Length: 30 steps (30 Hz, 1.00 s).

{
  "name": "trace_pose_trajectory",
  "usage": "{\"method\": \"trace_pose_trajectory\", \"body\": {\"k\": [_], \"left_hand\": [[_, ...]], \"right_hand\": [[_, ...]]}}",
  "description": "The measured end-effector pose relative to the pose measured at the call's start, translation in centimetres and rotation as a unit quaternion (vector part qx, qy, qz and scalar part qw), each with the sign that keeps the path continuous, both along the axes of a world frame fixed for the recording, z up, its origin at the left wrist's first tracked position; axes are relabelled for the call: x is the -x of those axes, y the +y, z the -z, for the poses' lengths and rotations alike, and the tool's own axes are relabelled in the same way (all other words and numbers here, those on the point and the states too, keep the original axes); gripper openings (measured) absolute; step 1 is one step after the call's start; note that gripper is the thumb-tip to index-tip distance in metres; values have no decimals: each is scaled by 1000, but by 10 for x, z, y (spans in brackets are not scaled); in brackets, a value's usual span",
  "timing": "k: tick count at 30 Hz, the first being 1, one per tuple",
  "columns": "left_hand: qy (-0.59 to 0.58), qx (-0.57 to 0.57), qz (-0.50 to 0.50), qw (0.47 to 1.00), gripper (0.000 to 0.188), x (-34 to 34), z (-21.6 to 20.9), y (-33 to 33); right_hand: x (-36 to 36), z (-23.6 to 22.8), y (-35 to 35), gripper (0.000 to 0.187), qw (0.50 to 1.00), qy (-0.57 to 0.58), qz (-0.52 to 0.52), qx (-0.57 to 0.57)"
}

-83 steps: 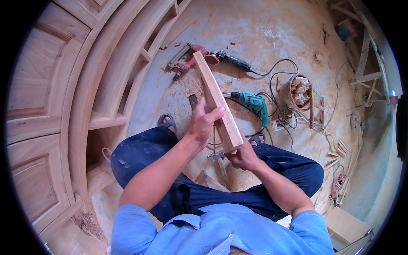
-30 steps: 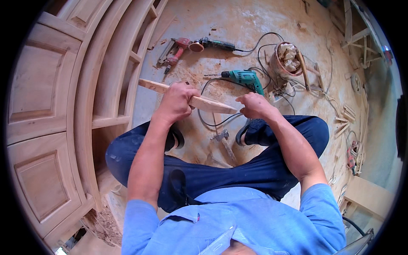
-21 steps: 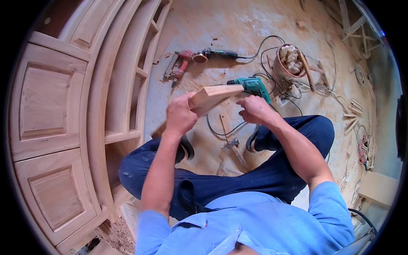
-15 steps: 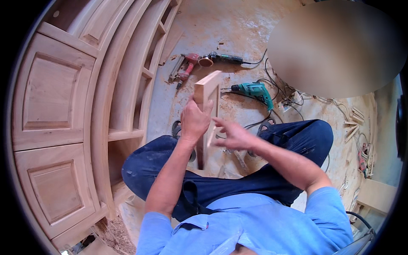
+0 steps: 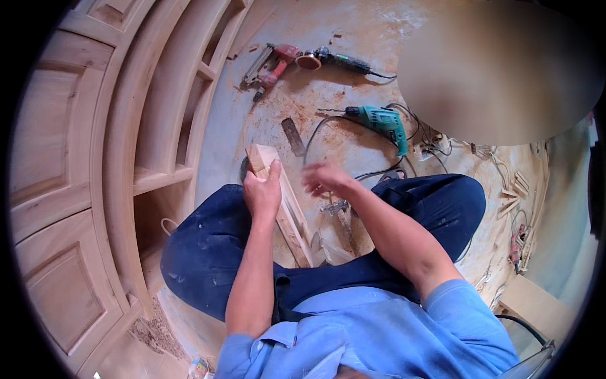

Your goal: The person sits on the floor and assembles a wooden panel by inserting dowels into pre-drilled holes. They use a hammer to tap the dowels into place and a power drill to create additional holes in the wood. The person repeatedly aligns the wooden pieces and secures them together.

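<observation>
My left hand [image 5: 262,194] grips the upper end of a pale wooden cabinet door [image 5: 287,215], thumb on one side. The door is tilted on edge, its narrow side toward me and its lower end down between my legs. My right hand [image 5: 327,178] hovers to the right of the door, apart from it. Its fingers are slightly blurred, loosely bent and apart, with nothing visible in them. Below my right hand lies a hammer [image 5: 342,218] on the floor. A flat dark strip [image 5: 293,137] lies just beyond the door's top end.
A teal power drill [image 5: 382,123] with its cord lies ahead. Farther off are a red nail gun [image 5: 274,71] and an angle grinder [image 5: 338,61]. A wooden cabinet [image 5: 107,158] stands along the left. Wood offcuts [image 5: 514,189] and a red tool [image 5: 517,247] lie at the right.
The door has swung from nearly upright to a lower tilt, its top coming left and nearer. My right hand has drawn away from it. The dark strip and hammer now show more.
</observation>
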<state>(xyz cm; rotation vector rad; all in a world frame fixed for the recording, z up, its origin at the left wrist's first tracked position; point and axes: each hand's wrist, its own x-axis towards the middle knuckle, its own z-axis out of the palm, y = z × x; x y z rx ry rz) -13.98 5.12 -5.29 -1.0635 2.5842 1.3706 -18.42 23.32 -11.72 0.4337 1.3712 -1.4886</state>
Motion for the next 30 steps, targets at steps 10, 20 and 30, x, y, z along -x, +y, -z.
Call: {"method": "trace_pose_trajectory", "body": {"k": [10, 20, 30], "left_hand": [[-39, -48, 22, 998, 45, 11, 12, -2], [-54, -43, 57, 996, 43, 12, 0, 12], [-38, -28, 91, 995, 49, 17, 5, 29]], "right_hand": [[-17, 170, 32, 42, 838, 60, -78, -537], [-28, 189, 14, 45, 833, 93, -121, -531], [-14, 181, 64, 43, 821, 150, -25, -551]]}}
